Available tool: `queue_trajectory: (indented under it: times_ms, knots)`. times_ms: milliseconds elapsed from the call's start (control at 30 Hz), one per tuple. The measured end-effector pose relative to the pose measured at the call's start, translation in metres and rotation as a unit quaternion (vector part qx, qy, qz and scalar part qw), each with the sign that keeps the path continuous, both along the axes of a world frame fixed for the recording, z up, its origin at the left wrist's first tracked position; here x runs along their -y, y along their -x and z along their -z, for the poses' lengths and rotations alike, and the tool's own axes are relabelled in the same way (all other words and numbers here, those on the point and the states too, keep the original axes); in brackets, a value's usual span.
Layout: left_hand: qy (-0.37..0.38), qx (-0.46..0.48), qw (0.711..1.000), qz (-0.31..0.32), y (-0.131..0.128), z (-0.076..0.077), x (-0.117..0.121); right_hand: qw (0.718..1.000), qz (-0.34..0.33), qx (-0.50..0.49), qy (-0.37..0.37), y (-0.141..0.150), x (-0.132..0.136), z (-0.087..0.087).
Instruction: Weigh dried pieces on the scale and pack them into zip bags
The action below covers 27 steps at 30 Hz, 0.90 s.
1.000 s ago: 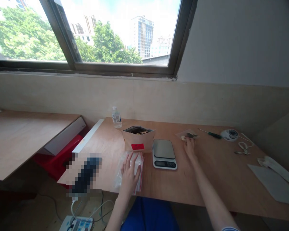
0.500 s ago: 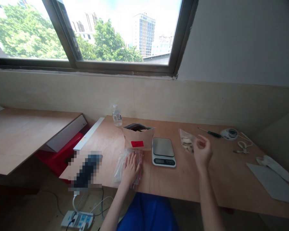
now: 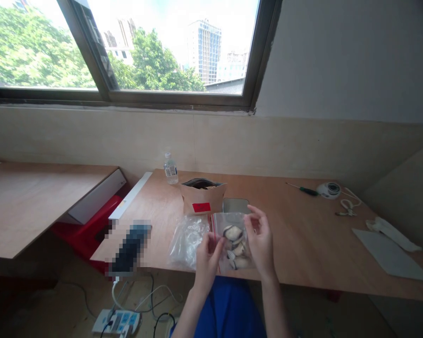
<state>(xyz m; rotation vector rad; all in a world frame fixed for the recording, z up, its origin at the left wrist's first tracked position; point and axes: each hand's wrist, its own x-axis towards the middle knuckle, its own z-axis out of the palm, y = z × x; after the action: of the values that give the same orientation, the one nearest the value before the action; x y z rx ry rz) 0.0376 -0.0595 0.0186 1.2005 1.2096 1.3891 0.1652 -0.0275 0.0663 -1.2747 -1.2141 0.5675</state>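
Observation:
A clear zip bag with a red seal line hangs between my hands at the table's front edge. Pale, dark-edged pieces that look like dried mushrooms lie inside it. My left hand pinches the bag near its red seal. At the other side, my right hand grips the bag with thumb and finger, its other fingers raised. Left of them lies a pile of clear plastic bags. Behind the held bag, the kitchen scale is mostly covered. An open brown paper pouch with a red label stands beside the scale.
A water bottle stands at the back left. A phone-like dark object, blurred out, lies at the left edge. To the right are a screwdriver, a white camera, a coiled cable and a grey sheet.
My right hand has brought the filled zip bag leftward and nearer, in front of the scale. My left hand has left the pile of empty bags and now pinches the filled one.

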Motion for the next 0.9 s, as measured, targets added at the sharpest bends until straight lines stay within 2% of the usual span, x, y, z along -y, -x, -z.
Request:
queue_trajectory:
  times_ms: [67, 100, 133, 200, 267, 333, 467, 567, 700, 900]
  knots:
    - [0.009, 0.029, 0.999, -0.041, 0.003, 0.003, -0.002, 0.996, 0.053, 0.066, -0.033, 0.008, 0.002, 0.006]
    - [0.014, 0.046, 0.998, -0.050, 0.004, 0.003, -0.004, 0.993, 0.058, 0.094, -0.043, 0.012, 0.005, 0.009]
    - [0.022, 0.062, 0.996, -0.056, 0.004, 0.003, -0.005, 0.992, 0.036, 0.116, -0.042, 0.016, 0.008, 0.011]
    - [0.049, 0.098, 0.992, -0.060, 0.004, 0.003, -0.006, 0.987, -0.086, 0.137, -0.009, 0.024, 0.014, 0.013]
    - [0.071, 0.131, 0.987, -0.065, 0.004, 0.002, -0.007, 0.968, -0.209, 0.136, 0.027, 0.029, 0.018, 0.013]
    - [0.063, 0.146, 0.985, -0.067, 0.006, 0.001, -0.006, 0.958, -0.258, 0.121, 0.041, 0.030, 0.020, 0.011]
    - [0.016, 0.132, 0.991, -0.035, 0.008, -0.001, -0.003, 0.961, -0.258, 0.086, 0.046, 0.026, 0.019, 0.007]
    - [-0.004, 0.127, 0.992, -0.001, 0.007, -0.005, -0.002, 0.969, -0.232, 0.072, 0.050, 0.024, 0.019, 0.006]
    - [-0.013, 0.110, 0.994, 0.016, 0.006, -0.008, -0.003, 0.973, -0.213, 0.058, 0.063, 0.022, 0.019, 0.007]
    - [-0.026, 0.037, 0.998, 0.040, 0.012, -0.010, -0.004, 0.972, -0.215, 0.056, 0.077, 0.021, 0.020, 0.006]
